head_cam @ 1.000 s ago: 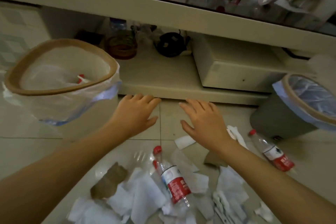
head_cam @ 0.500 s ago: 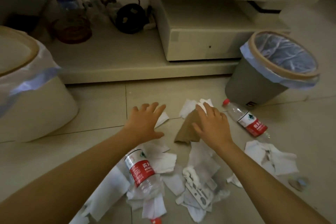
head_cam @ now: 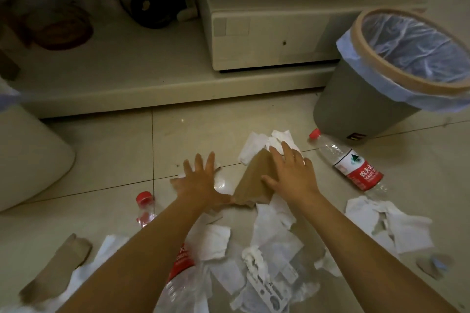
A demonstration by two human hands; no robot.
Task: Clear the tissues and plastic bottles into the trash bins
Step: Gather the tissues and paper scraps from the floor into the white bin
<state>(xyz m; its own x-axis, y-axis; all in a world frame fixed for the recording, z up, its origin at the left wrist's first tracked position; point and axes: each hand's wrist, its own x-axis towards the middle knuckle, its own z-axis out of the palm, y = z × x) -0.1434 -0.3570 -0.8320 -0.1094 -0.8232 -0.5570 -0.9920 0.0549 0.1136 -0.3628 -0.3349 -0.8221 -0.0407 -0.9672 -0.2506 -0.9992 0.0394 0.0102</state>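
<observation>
Scene: A person leans over a tiled floor strewn with litter, both arms stretched forward in front of a low cabinet.
Left hand: The left hand lies flat with fingers spread, palm down over a scrap of white tissue on the floor; it grips nothing.
Right hand: The right hand is likewise open, fingers straight, pressing on a brown paper tissue beside a crumpled white tissue.
Bottles: One red-labelled plastic bottle lies on its side just beside the grey trash bin; a second bottle rests left of the forearms, and a third is partly hidden under the left arm.
Tissues: A white tissue pile spreads between the arms, another tissue heap lies to the right, and a brown piece lies at lower left.
Bins: The grey bin's liner looks empty; a second, pale bin sits at the left edge, contents unseen.
Progress: Judging by the floor, the clearing has barely begun; nearly all remains.
</observation>
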